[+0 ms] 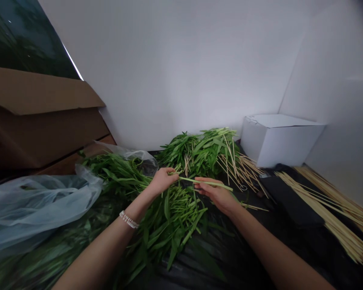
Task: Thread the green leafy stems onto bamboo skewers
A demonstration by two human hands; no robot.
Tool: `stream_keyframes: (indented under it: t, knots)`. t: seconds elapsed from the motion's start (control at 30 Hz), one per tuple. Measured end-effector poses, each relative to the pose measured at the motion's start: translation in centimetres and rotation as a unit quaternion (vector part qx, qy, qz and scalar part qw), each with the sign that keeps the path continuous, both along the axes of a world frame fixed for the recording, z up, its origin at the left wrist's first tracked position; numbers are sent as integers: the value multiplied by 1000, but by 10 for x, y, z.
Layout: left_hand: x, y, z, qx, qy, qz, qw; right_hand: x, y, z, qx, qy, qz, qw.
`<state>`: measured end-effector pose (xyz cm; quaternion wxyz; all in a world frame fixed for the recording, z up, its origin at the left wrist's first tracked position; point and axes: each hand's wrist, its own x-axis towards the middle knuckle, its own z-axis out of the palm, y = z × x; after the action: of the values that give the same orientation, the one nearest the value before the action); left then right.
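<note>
Between my two hands stretches a pale green stem [210, 183] of a leafy vegetable that looks like water spinach. My left hand [165, 179] pinches its left part between thumb and fingers. Around its right part are the fingers of my right hand [218, 194], and the cut end sticks out past them. Just below lies a loose heap of the same leafy stems [169, 217]. Behind my hands are piled leafy bunches [210, 149] with thin wooden sticks [240, 167] among and beside them.
A clear plastic bag [45, 205] and more greens [115, 173] lie left, by an open cardboard box [45, 117]. At right are a white box [281, 139], a black flat case [290, 201] and bundles of sticks [335, 229]. White walls [175, 72] stand behind.
</note>
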<state>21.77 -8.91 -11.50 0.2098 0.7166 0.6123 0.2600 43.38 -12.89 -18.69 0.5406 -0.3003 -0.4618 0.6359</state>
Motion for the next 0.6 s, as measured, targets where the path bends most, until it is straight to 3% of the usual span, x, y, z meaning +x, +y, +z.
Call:
stream_keyframes:
  t: [0.13,0.27,0.4,0.47,0.6]
  knots:
    - [10,-2,6,22,22,8,999,-3,-2,2,-18,30,-3,999]
    - [12,-2,13,39,132,-7,990,-3,0,3,-36,46,-27,998]
    - [-7,9,22,82,201,71,973,3,8,4,-60,90,-85,990]
    - [-20,14,27,88,180,73,977,7,12,4,-68,101,-107,987]
    - [-27,13,34,102,74,-5,992,7,12,4,-74,87,-90,989]
